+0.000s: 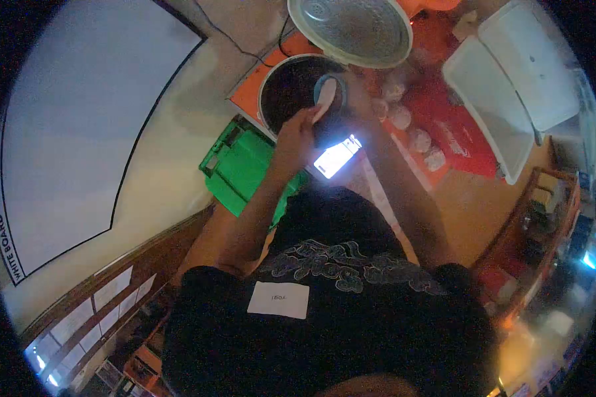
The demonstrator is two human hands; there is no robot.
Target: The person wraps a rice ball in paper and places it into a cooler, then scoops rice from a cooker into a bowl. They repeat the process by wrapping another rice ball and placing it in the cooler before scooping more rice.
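Observation:
A wide round pot (266, 99) with a pale rim and a dark inside stands in front of me. My left hand (297, 135) is closed around a pale, flat paddle (326, 99), its blade pointing up and away. Behind the blade shows a round cup (342, 89) with a bluish rim, over the pot's right side. My right hand (359, 99) is closed at that cup's right side, its fingers dim and blurred. Just below the hands, close to my black shirt, glows a lit phone (338, 157).
A round lid (351, 30) lies beyond the pot. Several clear, rounded cups (400, 116) stand at the right by a red sheet (453, 135). Further right is a white plastic box (487, 99). A green crate (242, 162) sits left, below a whiteboard (79, 119).

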